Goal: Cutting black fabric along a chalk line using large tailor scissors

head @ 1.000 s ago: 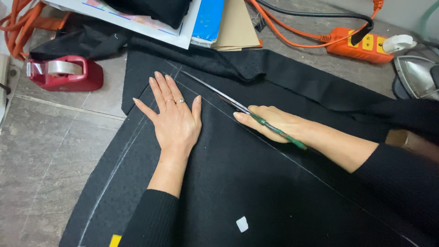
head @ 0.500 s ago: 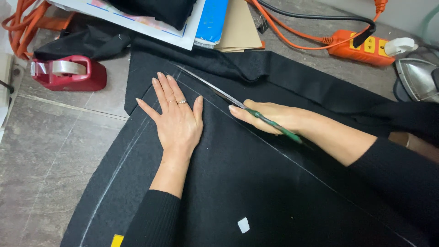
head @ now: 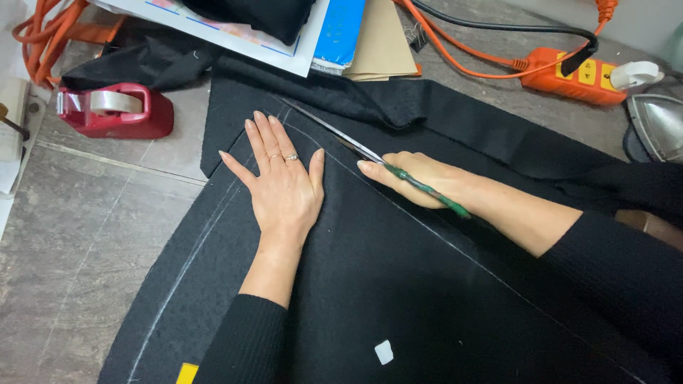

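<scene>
Left hand (head: pixel 283 186) spread flat, fingers wide, on the black wool fabric (head: pixel 398 299) to pin it smooth against the tabletop (head: pixel 78 235). Right hand (head: pixel 413 179) wrapped in a firm grip around green-handled scissors (head: pixel 388 168), blades laid along the chalk line (head: pixel 455 245), probably partly open. Beyond the cloth: red tape dispenser (head: pixel 117 110), orange power strip (head: pixel 569 75).

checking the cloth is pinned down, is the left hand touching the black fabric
Touching. The head view shows the left hand lying flat, palm down and fingers spread, on the black fabric, with no gap under it.
</scene>
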